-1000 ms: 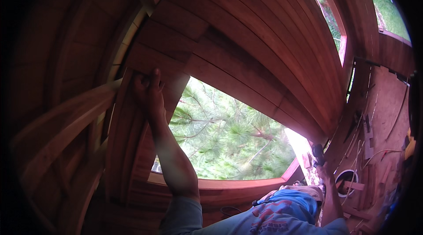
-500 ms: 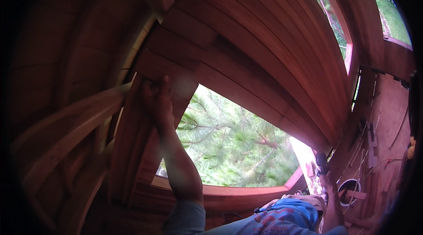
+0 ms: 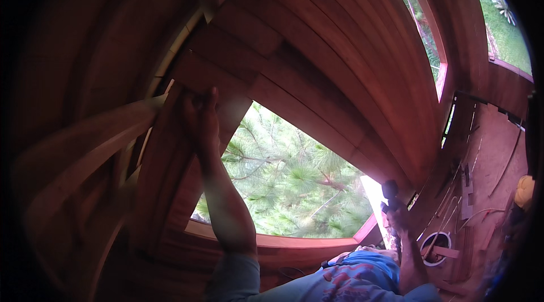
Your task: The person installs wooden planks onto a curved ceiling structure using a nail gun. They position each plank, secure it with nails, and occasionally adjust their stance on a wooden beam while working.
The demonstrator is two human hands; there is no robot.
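My left arm reaches up to the reddish-brown wooden planks beside the window opening. There my left hand (image 3: 202,120) rests against a plank (image 3: 212,75), thumb pointing up and fingers curled at its lower edge. Shadow hides the fingertips. At the lower right, near my waist, my right hand (image 3: 400,218) is closed round a dark hand tool (image 3: 390,190). Its blunt black head sticks up above the fist, and a thin part shows below. The exact kind of tool is too dark to make out.
Pine branches show through the window opening (image 3: 300,177). Pale curved timbers (image 3: 85,160) stand at the left. Right of me are a white bucket (image 3: 447,241) with a wooden piece across it, a cord (image 3: 481,211), a yellow object (image 3: 525,191) and loose strips on boards.
My right hand has lifted the dark tool up and to the left, off my side. My left hand stays at the same plank, while the whole view has shifted slightly.
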